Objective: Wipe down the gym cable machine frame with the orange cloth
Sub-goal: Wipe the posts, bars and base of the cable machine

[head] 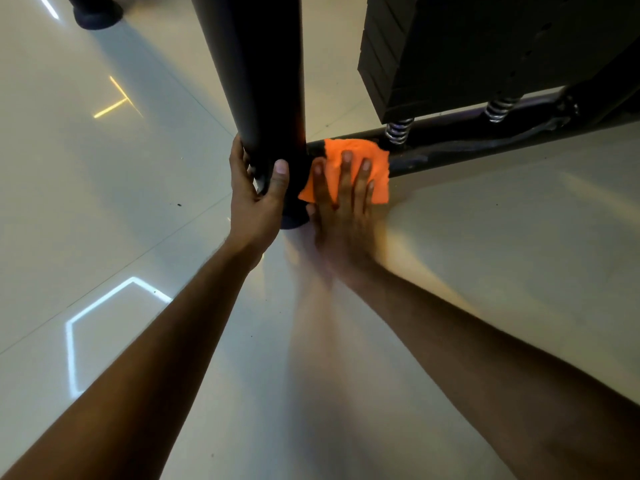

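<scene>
One orange cloth (349, 168) lies under the flat, straight-fingered right hand (343, 209), apparently on the horizontal base bar (485, 147). Left hand (256, 195) grips one upright post (256, 81). Two springs (398, 129) beyond.

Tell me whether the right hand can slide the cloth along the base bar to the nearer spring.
Probably yes. The right hand already presses the orange cloth flat on the base bar, and the bar's top looks bare up to the nearer spring. The weight stack hangs just above the spring, leaving little room there.
</scene>
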